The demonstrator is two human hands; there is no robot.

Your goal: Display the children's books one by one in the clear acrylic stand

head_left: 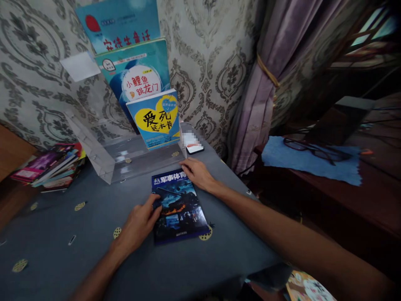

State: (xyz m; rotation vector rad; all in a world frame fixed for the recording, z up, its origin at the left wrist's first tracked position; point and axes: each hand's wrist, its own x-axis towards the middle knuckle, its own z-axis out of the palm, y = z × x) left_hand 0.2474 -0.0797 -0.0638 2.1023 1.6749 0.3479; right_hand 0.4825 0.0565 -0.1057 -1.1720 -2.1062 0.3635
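A dark blue magazine [180, 209] with a military picture and white Chinese title lies face up on the grey tablecloth. My left hand [138, 223] is at its left edge, thumb and index finger bent over the cover, the other fingers tucked low. My right hand [199, 174] is curled at its upper right corner, covering the end of the title, fingertips close to the clear stand's front corner. Just behind, the clear tiered stand [103, 161] holds a blue-and-yellow book [156, 121], a teal book [109, 75] and a taller blue book [125, 21], all upright.
Several books and magazines [52, 167] are piled at the left. A phone [194, 147] lies behind the stand's right end. To the right, glasses [319, 150] rest on a blue cloth [313, 167]. A purple curtain [253, 108] hangs by the wall; a colourful book [308, 288] shows low down.
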